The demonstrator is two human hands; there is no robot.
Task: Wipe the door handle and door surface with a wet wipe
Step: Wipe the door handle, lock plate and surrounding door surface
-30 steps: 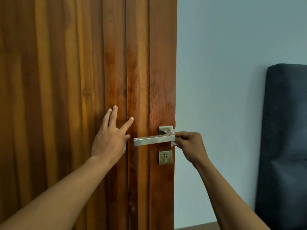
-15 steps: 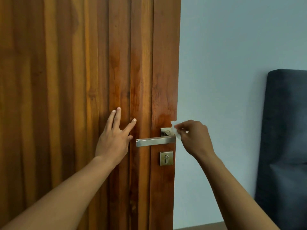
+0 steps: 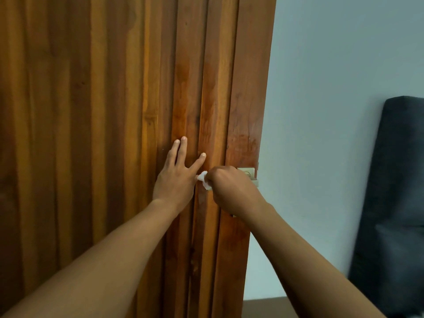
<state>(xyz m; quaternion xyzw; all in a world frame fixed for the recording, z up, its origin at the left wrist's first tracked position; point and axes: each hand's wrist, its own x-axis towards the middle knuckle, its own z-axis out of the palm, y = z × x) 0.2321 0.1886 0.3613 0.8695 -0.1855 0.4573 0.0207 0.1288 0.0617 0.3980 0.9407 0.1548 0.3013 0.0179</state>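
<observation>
A brown wooden door [image 3: 128,111] with vertical grooves fills the left and middle of the view. My left hand [image 3: 177,174] lies flat on it with fingers spread, just left of the handle. My right hand [image 3: 229,189] is closed around the metal lever handle [image 3: 251,175], covering most of it; only the square plate and the lever's right end show. A white wet wipe [image 3: 204,181] is bunched in that hand and sticks out at its left side, touching my left thumb. The keyhole plate is hidden behind my right wrist.
The door's free edge [image 3: 259,134] stands against a pale blue-grey wall [image 3: 321,111]. A dark grey upholstered piece [image 3: 399,203] rises at the far right. A strip of brown floor [image 3: 263,306] shows below the wall.
My right hand with the wipe has slid left from the handle's right end, along the lever, to its left tip. My left hand has stayed flat on the door.
</observation>
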